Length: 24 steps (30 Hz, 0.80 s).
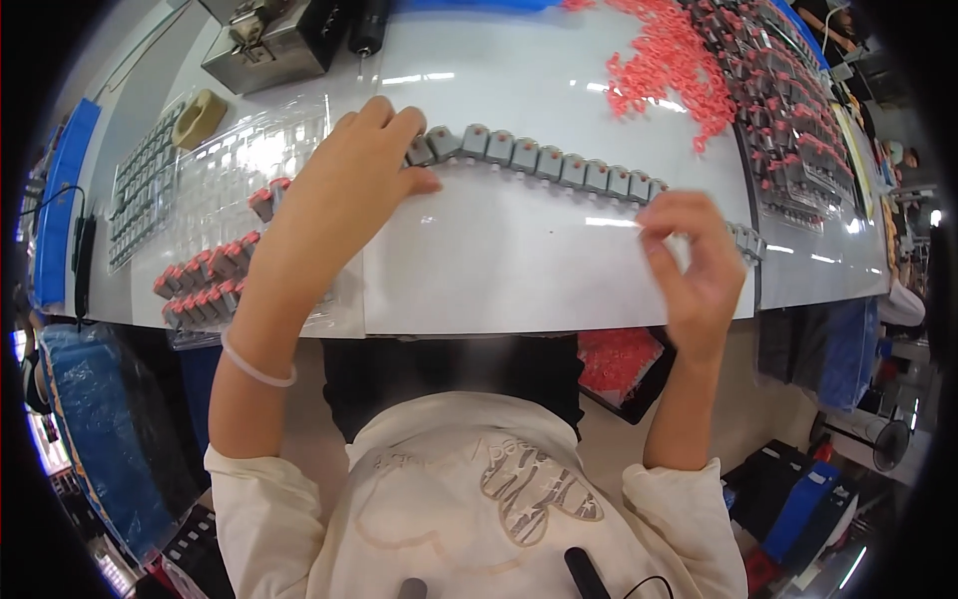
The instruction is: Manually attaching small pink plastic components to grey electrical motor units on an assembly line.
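A row of small grey blocks [549,163], apparently small motors, runs across the white table from upper left to lower right. My left hand [344,175] reaches over the row's left end, its fingers and thumb closed about the end block [418,152]. Its palm side is hidden. At the row's right part, my right hand [697,265] is pinched, thumb and index fingertips close together and slightly blurred; whatever they hold cannot be made out. Clear plastic trays [299,135] lie left of and under my left forearm, with several red-topped grey blocks [205,285] in them.
Loose pink-red small parts [664,70] lie heaped at the far right of the white table [479,270]. Beyond them are stacked trays of red-and-grey parts [783,110]. A tape roll [200,119], a metal box [269,45] and a dark-handled tool [369,28] sit far left.
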### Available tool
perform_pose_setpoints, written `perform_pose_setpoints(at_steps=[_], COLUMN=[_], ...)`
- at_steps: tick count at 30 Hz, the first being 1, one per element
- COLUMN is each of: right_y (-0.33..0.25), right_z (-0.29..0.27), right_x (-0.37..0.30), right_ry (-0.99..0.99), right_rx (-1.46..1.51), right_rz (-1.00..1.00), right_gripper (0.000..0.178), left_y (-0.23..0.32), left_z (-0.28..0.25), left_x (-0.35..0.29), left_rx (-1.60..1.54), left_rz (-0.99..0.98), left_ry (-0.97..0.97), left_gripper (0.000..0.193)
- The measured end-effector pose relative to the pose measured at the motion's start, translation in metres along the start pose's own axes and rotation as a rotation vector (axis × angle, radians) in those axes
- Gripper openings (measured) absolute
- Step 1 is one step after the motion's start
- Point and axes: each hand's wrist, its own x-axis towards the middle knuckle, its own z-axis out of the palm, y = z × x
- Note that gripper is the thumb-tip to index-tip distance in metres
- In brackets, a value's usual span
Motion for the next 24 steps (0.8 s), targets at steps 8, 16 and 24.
perform_pose_setpoints(at_steps=[8,16,24], right_y=[0.062,0.094,0.091], right_z=[-0.058,-0.065,-0.053], right_x=[0.055,0.052,0.055], right_ry=[0.062,-0.005,0.068], right_rx=[-0.595,-0.692,-0.765], right_rz=[0.167,0.061,0.108], right_gripper=[0.016,0.015,0.008], left_y=[-0.002,-0.008,-0.003], left_z=[-0.004,-0.008,-0.013], left_x=[0.002,0.001,-0.006], left_rx=[-0.148,-0.332,-0.327], left_rz=[-0.043,-0.064,-0.004], left_ry=[0.000,-0.029,-0.027], left_gripper=[0.030,0.040,0.039])
